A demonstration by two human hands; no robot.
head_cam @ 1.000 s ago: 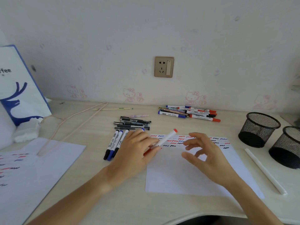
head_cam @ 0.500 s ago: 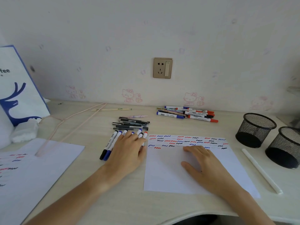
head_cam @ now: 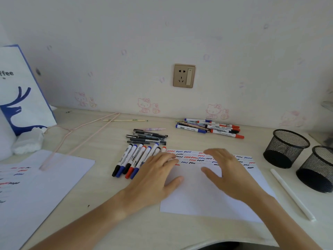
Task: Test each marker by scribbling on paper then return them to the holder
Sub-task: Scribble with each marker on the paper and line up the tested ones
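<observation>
A white sheet of paper (head_cam: pixel 194 192) lies in front of me, with rows of red, blue and black squiggles along its far edge. My left hand (head_cam: pixel 158 174) rests flat, fingers straight, across the paper's left edge and the near ends of a row of whiteboard markers (head_cam: pixel 131 159). My right hand (head_cam: pixel 227 170) hovers or rests flat on the paper, fingers spread, holding nothing. Two black mesh holders (head_cam: pixel 286 148) (head_cam: pixel 319 168) stand empty at the right. More markers (head_cam: pixel 210 128) lie by the wall.
A bunch of dark gel pens (head_cam: pixel 147 138) lies behind the marker row. A white stick (head_cam: pixel 292 193) lies right of the paper. A second scribbled sheet (head_cam: pixel 36 186), a pink hanger (head_cam: pixel 77 138) and a white-blue paper bag (head_cam: pixel 19 91) are at the left.
My left hand laid the red-capped marker down among the row at the left and now lies flat. My right hand flattened onto the paper.
</observation>
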